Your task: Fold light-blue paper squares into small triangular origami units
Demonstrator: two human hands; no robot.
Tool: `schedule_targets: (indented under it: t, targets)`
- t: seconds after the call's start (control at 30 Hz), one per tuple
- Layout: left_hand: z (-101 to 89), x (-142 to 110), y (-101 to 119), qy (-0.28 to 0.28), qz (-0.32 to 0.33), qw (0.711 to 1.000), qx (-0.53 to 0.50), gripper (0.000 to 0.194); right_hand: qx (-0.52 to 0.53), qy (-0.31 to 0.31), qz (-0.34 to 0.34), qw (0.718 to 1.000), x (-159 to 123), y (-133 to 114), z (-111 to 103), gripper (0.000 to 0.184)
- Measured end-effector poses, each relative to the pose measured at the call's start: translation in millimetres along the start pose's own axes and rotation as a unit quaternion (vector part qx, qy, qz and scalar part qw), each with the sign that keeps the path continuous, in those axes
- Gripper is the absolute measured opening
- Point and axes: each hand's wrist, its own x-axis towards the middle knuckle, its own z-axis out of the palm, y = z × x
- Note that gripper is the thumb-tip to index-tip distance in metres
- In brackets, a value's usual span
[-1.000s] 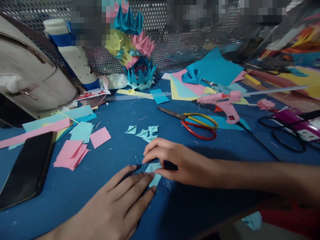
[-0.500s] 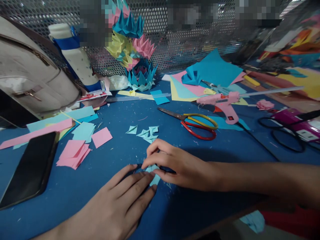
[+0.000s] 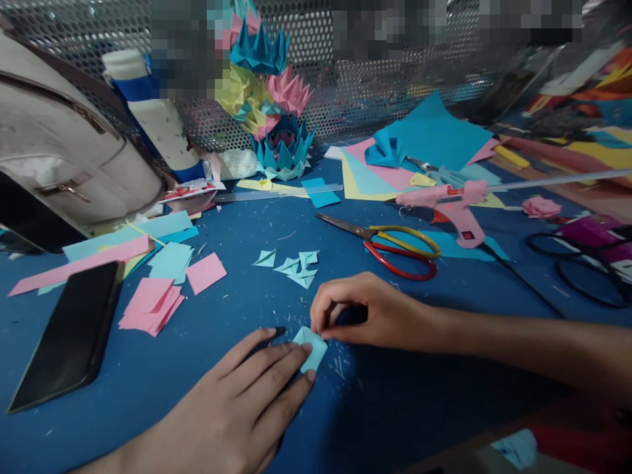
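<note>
A small light-blue square of paper with folded-in corners lies on the blue table. My left hand rests flat with its fingers stretched, the fingertips pressing the paper's left side down. At the paper's upper right corner, my right hand is closed, thumb and fingertips pinched on the edge. Just beyond the hands are several small folded light-blue pieces. Scissors with red and yellow handles lie behind my right hand.
Left stand a phone, pink paper squares, light-blue squares and a pale bag. At the back are a folded-paper flower stack and a bottle. A pink glue gun with a cord lies right, beside coloured sheets.
My right hand has moved right along the paper's upper edge, its fingers closing together at the corner. More of the paper now shows. My left hand keeps its place on it.
</note>
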Motion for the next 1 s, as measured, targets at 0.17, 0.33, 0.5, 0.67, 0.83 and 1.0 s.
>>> schedule_targets:
  t: [0.17,0.33,0.5,0.67,0.83,1.0]
  targets:
    - [0.3,0,0,0.004,-0.001,1.000,0.000,0.034,-0.069,0.008,-0.041,0.997,-2,2,4,0.003]
    - [1.7,0,0,0.015,-0.003,1.000,-0.003,0.035,-0.179,0.002,-0.146,0.973,-5,4,7,0.005]
    - [0.6,0,0,0.009,-0.001,1.000,-0.002,0.036,-0.287,0.000,-0.238,0.928,-9,7,7,0.013]
    - [1.0,2,0,0.010,-0.007,1.000,-0.007,0.036,-0.313,0.007,-0.251,0.916,-11,8,7,0.016]
    - [4.2,-1,0,0.013,-0.006,1.000,-0.012,0.035,-0.322,0.006,-0.252,0.913,-10,8,5,0.023]
    - [4.2,0,0,0.014,-0.011,1.000,-0.013,0.034,-0.313,-0.003,-0.253,0.915,-10,8,4,0.025]
